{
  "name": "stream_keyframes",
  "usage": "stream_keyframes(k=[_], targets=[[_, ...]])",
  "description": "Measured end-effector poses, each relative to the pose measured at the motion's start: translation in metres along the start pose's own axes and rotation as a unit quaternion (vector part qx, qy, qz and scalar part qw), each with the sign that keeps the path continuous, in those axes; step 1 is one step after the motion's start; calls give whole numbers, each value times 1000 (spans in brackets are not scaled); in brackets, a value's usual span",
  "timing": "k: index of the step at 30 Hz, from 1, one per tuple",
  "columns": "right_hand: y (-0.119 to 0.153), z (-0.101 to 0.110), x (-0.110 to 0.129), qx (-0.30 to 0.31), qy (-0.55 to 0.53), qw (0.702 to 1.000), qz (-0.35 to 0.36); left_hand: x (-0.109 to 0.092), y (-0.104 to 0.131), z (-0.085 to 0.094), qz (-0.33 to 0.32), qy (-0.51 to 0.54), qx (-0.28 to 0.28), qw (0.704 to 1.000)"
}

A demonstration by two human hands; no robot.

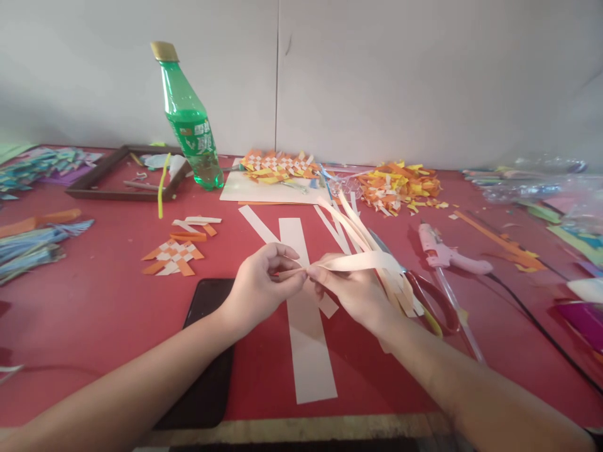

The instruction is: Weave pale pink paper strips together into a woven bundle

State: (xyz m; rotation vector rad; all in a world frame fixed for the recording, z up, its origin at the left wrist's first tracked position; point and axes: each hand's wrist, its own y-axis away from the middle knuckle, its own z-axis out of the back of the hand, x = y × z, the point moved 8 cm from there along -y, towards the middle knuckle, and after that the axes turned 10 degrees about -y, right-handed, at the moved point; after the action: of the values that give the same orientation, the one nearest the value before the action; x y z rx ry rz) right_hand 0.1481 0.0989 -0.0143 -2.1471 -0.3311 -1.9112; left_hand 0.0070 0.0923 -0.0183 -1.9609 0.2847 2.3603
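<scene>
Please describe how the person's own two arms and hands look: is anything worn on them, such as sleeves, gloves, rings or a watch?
Both forearms are bare up to the picture's edge: no sleeves show. The left hand and the right hand wear no gloves. No ring, watch or bracelet can be seen on either wrist or on the fingers that show. The fingernails look short and unpainted, as far as one can tell.

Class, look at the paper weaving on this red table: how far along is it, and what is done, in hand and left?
Done: one small orange-and-white woven piece lies finished on the table, with more woven pieces by the green bottle. In hand: the left hand and right hand pinch cream strips, still loose and unwoven. Left: weaving them; more cut strips lie beneath.
</scene>
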Motion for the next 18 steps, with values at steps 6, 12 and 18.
stream_keyframes(k=[6,12,18], targets=[[-2,27,-5,-117,-52,992,0,6,-5,15,11,25,-50,998],[-1,30,-6,-125,-58,990,1,3,-6,18,-30,14,-60,998],[1,1,6,12,18,999,23,-4,1,-5,-32,-10,52,998]])
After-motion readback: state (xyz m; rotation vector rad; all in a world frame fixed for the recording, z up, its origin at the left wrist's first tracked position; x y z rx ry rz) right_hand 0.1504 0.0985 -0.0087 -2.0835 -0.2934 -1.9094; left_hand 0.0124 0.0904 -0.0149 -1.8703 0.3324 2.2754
